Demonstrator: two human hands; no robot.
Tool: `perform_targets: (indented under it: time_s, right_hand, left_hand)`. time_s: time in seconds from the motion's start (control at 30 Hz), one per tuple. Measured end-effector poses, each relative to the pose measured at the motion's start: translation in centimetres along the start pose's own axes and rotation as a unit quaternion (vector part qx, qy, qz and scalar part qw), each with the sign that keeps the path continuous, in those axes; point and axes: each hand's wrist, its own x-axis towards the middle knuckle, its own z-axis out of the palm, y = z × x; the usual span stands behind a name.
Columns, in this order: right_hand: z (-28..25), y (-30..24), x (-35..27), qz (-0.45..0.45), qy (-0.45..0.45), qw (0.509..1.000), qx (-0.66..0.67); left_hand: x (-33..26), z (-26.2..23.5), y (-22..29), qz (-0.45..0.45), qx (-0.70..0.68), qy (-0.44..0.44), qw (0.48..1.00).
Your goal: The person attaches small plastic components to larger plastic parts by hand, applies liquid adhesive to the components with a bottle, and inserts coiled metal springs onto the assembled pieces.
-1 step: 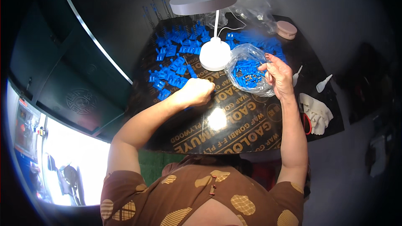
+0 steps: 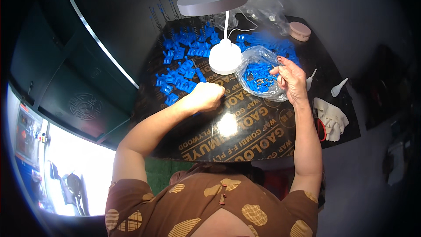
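Observation:
My left hand (image 2: 205, 98) is closed in a fist over the dark table top, beside a spread of blue plastic parts (image 2: 177, 79). A blue strip (image 2: 201, 75) shows just past its knuckles; whether the fist grips it is hidden. My right hand (image 2: 291, 81) is raised at the right rim of a clear plastic bag (image 2: 277, 95). Its thumb and fingertips are drawn together, and anything between them is too small to make out. Inside the bag lie small blue pieces with metal bits (image 2: 258, 79).
A lit white lamp (image 2: 225, 60) stands mid-table, its round head overhead. More blue parts (image 2: 267, 41) lie behind the bag; springs on rods (image 2: 164, 12) stand at the back left. On the right are a pink round container (image 2: 300, 31), a white nozzle bottle (image 2: 337, 88) and a white glove (image 2: 332, 120).

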Motion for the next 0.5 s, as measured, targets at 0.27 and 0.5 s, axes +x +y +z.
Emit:
perform_targets:
  time_s: [0.27, 0.5]
  right_hand:
    - [0.0, -0.1, -0.1, 0.005, 0.008, 1.0, 0.0]
    - [0.4, -0.5, -0.4, 0.078, 0.015, 0.997, -0.018]
  left_hand:
    - [-2.2, -3.2, -0.8, 0.002, -0.069, 0.131, 0.989]
    - [-6.9, -5.6, -1.7, -0.113, -0.204, 0.181, 0.955]
